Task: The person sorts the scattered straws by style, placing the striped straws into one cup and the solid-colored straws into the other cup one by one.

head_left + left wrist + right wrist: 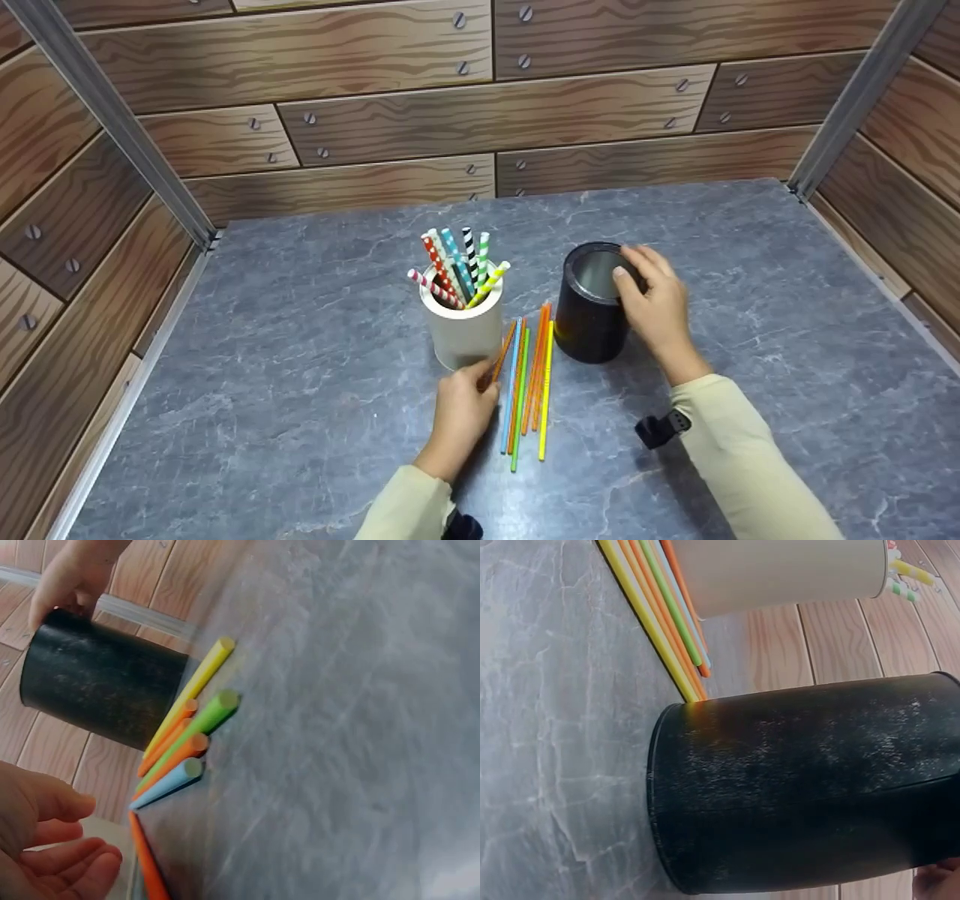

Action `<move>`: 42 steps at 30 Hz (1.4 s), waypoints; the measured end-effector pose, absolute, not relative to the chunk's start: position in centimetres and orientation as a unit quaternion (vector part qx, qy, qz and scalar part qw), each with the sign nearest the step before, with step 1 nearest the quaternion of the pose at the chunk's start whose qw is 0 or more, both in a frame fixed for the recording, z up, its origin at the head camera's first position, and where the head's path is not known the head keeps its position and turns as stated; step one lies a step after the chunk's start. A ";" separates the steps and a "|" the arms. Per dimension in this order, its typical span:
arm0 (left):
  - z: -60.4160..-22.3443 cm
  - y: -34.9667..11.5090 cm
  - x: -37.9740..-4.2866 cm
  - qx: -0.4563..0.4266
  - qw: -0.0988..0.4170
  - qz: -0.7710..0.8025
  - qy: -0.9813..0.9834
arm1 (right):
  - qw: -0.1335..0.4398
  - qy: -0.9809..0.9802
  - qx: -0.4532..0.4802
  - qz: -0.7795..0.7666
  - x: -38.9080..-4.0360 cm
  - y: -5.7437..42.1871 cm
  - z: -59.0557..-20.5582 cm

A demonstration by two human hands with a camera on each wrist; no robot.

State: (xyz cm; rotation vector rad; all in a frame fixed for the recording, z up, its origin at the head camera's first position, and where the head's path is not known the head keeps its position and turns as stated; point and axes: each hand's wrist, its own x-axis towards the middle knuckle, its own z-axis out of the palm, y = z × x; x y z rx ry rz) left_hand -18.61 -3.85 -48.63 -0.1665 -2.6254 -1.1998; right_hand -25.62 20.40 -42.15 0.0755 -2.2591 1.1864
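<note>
My right hand (660, 311) grips the black cylindrical cup (589, 330) by its rim, the thumb lying over the edge. The cup stands upright, and I can see into its grey interior. Beside the base of a white cup (461, 337) is my left hand (461, 409). In the left wrist view its thumb and fingers are apart, with no straw between them. Closest to that hand lies a slanted orange straw (506, 349). Several more plain straws, among them a green straw (520, 405), a yellow straw (546, 405) and a blue straw (511, 405), lie between the cups.
Patterned paper straws (450, 262), striped and dotted, stand in the white cup. The grey marbled tabletop (315, 337) meets wood-print panels (390, 135) at the back and both sides. Metal posts (855, 97) rise at the back corners.
</note>
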 end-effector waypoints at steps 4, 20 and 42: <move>-49.1 -3.3 -19.1 -0.061 0.117 -0.402 -0.906 | 0.281 -0.847 0.021 0.450 -25.6 20.3 -42.4; -49.4 -0.4 -20.2 -0.046 0.156 -0.319 -0.934 | 0.260 -0.852 0.014 0.453 -25.5 20.3 -42.7; -48.2 1.3 -21.5 0.021 0.036 -0.332 -0.942 | 0.262 -0.852 0.013 0.454 -25.6 20.2 -42.8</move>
